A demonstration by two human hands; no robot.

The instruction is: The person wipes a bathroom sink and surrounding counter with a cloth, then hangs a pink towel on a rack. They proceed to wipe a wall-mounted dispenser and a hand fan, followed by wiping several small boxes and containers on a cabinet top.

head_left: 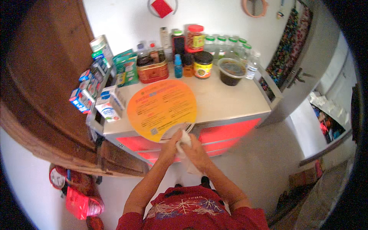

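An orange hand fan [164,107] with printed text and white ribs is held out over the front edge of a cabinet top. My left hand [169,148] is closed around the fan near the base of its ribs. Close beside it, my right hand [196,152] grips a white cloth [184,138], pressed against the fan's handle. Part of the cloth hangs below my hands. Most of the handle is hidden by fingers and cloth.
The cabinet top [226,103] carries a red tin [153,73], a black-lidded jar [203,66], a lidded plastic tub [232,72], several green-capped glass bottles [220,45] and a white carton [109,105]. Boxes fill a left side rack. A brown wooden door [42,69] stands left.
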